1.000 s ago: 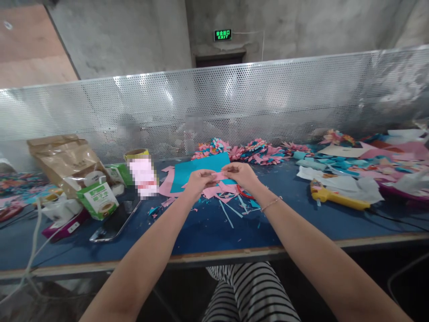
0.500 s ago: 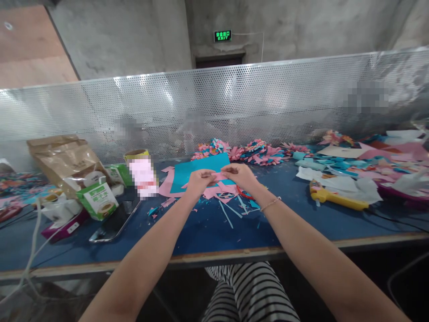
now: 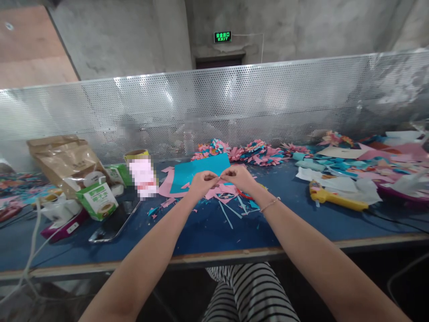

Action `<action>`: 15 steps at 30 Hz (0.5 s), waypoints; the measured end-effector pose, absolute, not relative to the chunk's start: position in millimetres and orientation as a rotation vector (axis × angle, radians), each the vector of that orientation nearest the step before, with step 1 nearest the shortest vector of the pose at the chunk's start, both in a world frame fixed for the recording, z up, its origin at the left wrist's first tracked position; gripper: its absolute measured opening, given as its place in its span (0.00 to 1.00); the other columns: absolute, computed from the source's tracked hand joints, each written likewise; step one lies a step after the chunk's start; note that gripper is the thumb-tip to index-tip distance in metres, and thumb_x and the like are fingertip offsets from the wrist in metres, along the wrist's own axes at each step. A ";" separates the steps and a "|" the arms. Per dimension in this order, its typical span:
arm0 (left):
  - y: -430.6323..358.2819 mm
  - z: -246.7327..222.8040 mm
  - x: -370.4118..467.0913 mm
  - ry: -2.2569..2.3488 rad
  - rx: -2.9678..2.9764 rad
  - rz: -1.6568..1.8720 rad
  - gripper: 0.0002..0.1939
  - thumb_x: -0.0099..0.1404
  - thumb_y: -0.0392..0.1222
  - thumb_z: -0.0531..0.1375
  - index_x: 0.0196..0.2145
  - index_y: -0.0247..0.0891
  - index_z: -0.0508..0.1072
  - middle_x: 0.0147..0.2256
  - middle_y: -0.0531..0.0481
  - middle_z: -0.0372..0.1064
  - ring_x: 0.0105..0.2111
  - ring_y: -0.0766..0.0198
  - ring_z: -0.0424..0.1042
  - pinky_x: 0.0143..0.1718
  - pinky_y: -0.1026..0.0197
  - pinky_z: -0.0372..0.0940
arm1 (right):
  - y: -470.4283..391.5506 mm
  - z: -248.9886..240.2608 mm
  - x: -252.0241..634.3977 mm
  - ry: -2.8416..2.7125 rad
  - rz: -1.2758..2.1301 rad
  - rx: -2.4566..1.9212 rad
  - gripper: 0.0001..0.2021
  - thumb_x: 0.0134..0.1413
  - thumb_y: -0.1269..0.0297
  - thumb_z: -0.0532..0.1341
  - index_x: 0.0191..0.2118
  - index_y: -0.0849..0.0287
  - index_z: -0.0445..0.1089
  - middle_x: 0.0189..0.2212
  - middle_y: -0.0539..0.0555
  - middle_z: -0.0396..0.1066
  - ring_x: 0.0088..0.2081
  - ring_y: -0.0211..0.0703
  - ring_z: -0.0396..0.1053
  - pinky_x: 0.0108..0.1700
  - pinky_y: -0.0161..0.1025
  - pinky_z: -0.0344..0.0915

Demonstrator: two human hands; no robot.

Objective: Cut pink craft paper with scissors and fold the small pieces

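Observation:
My left hand (image 3: 202,182) and my right hand (image 3: 240,176) meet fingertip to fingertip over the middle of the table. Both are closed in a pinch on a small piece of pink paper, which the fingers now hide almost wholly. Beneath and behind them lies a blue paper sheet (image 3: 201,167), on top of a pink sheet (image 3: 166,185). Pink paper scraps (image 3: 214,193) and thin pale blue strips (image 3: 225,214) are strewn under my wrists. Something red and ring-shaped (image 3: 246,194), partly covered by my right wrist, rests among the scraps.
Pink and blue paper flowers (image 3: 263,152) are heaped at the back. A yellow glue gun (image 3: 338,199) and a paper pile (image 3: 365,158) are on the right. On the left are a brown bag (image 3: 67,161), a green-white carton (image 3: 98,200) and a phone (image 3: 115,221). A perforated metal screen (image 3: 214,107) stands behind.
My fingertips have drawn together, and the pink paper that showed between them is now nearly covered. The arms and the things on the table stay about where they were.

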State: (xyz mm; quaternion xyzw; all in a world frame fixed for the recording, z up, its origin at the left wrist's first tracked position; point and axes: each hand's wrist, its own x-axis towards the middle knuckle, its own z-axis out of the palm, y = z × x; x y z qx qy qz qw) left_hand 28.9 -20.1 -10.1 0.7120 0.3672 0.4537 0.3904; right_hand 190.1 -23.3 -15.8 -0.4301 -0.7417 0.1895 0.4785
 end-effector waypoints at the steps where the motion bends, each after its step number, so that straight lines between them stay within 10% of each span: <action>1: -20.1 -9.9 28.8 0.948 1.868 1.166 0.08 0.49 0.42 0.59 0.24 0.33 0.69 0.22 0.50 0.69 0.23 0.65 0.70 0.25 0.64 0.65 | -23.3 -15.5 189.9 -1.819 0.451 -1.059 0.09 0.41 0.62 0.57 0.25 0.63 0.71 0.21 0.51 0.68 0.24 0.35 0.61 0.26 0.32 0.57; 15: -14.6 -11.6 26.4 1.008 1.986 1.164 0.08 0.51 0.42 0.57 0.22 0.35 0.68 0.18 0.52 0.67 0.19 0.69 0.66 0.24 0.65 0.61 | -14.4 -20.8 197.8 -1.642 0.746 -1.042 0.09 0.36 0.62 0.61 0.24 0.64 0.70 0.17 0.49 0.65 0.20 0.31 0.59 0.24 0.31 0.58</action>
